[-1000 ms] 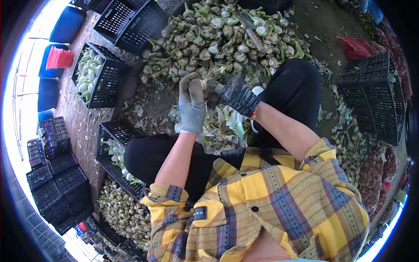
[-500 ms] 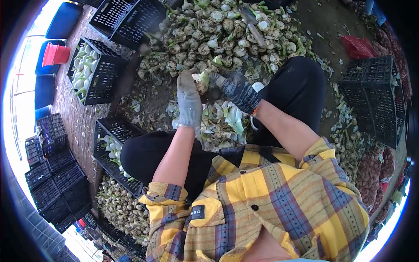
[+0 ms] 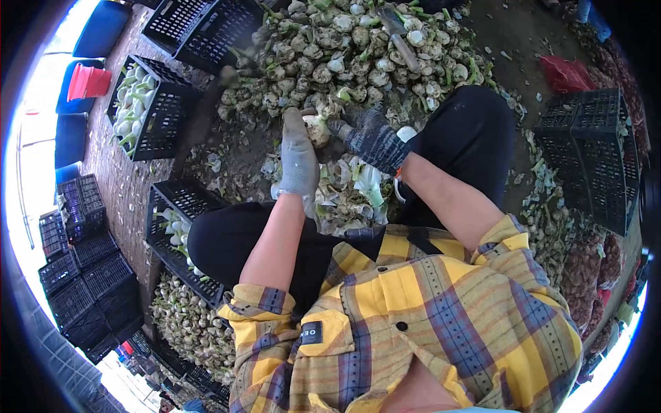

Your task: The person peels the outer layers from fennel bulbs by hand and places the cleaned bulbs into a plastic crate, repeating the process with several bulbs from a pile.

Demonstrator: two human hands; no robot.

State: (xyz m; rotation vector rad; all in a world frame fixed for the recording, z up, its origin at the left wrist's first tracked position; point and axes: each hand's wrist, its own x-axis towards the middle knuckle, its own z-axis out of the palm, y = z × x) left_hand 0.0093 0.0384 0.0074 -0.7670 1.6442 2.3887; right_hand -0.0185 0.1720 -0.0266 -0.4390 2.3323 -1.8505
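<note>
My left hand (image 3: 299, 155), in a light grey glove, is wrapped round a pale round bulb (image 3: 317, 131) with a green stem, its fingers along the bulb's left side. My right hand (image 3: 374, 140), in a dark knitted glove, is closed at the bulb's right side; what it holds, if anything, is hidden. Just beyond both hands rises a large heap of dirty bulbs (image 3: 327, 55). A knife-like tool (image 3: 399, 41) lies on that heap. Pale leaf trimmings (image 3: 344, 193) cover the ground between my legs.
At the left stand a black crate of cleaned pale bulbs (image 3: 160, 113) and another crate (image 3: 182, 199) beside my knee. Stacked black crates (image 3: 89, 282) are farther left. Black crates (image 3: 589, 151) and red net sacks (image 3: 585, 275) stand at the right. A red bucket (image 3: 89, 82) is upper left.
Both hands have stayed round the same bulb, with only a slight shift of the right hand. The view has moved a little.
</note>
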